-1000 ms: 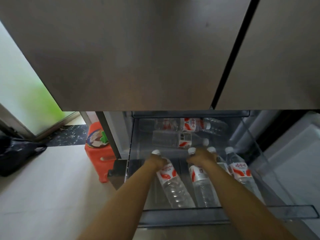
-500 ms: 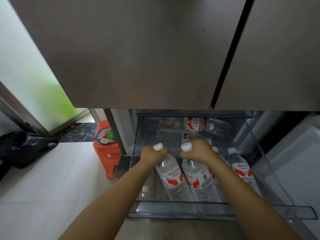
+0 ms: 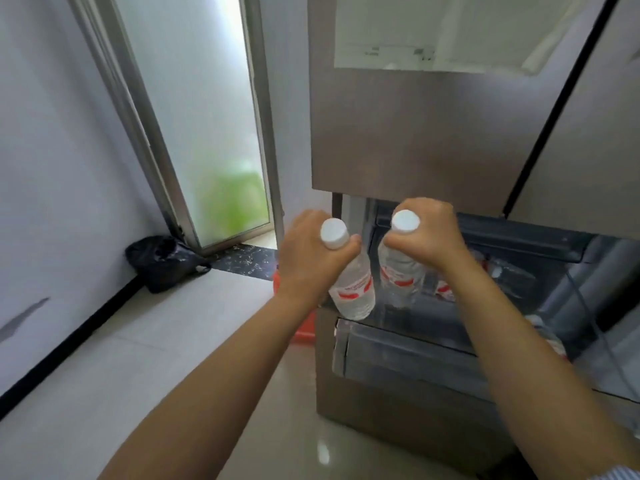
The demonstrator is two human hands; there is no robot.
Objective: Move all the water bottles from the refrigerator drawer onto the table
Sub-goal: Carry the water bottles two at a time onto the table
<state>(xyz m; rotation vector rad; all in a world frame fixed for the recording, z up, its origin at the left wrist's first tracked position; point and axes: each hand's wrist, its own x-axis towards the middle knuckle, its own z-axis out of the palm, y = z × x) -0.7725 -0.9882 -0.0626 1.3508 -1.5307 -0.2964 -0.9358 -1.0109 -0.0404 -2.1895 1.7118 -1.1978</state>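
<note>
Two clear plastic white-capped water bottles lifted: left hand (image 3: 311, 251) fingers clamped on one (image 3: 349, 282), right hand (image 3: 429, 233) on other (image 3: 398, 271). More remain in open refrigerator drawer (image 3: 408, 344). Table unseen.

Bottles (image 3: 353, 289) — clear, white caps, red-and-white labels.

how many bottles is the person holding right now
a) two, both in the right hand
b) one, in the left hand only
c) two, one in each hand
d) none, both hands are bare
c: the left hand grips one bottle by the neck and the right hand grips another bottle, both lifted above the drawer.
</note>
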